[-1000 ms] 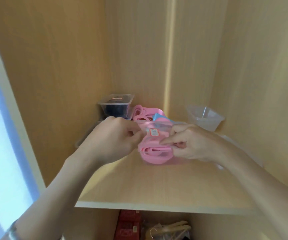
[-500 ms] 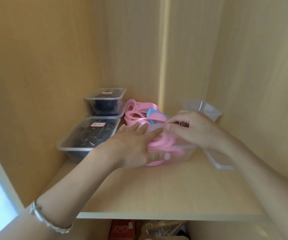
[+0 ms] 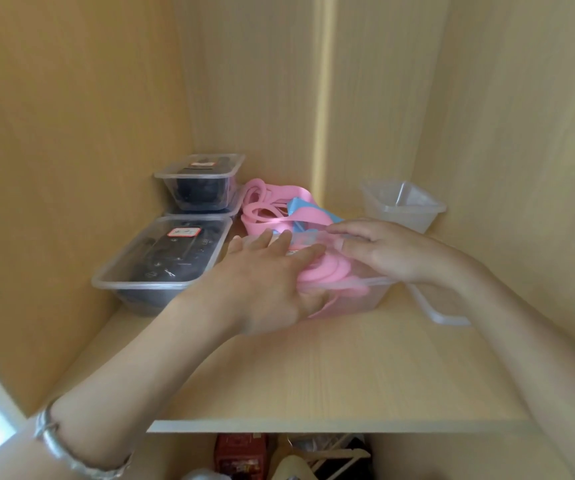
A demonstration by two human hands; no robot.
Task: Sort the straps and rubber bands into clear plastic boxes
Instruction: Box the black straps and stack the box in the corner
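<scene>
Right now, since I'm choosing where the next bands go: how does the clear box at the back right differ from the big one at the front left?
The back-right box is open; the front-left box is lidded. The back-right box looks empty; the front-left box holds dark things. The front-left box bears a red-edged label; the back-right box shows none. Both are clear plastic.

No legible text — just blurred red-edged stickers (image 3: 183,232) on two lidded boxes (image 3: 161,285).
</scene>
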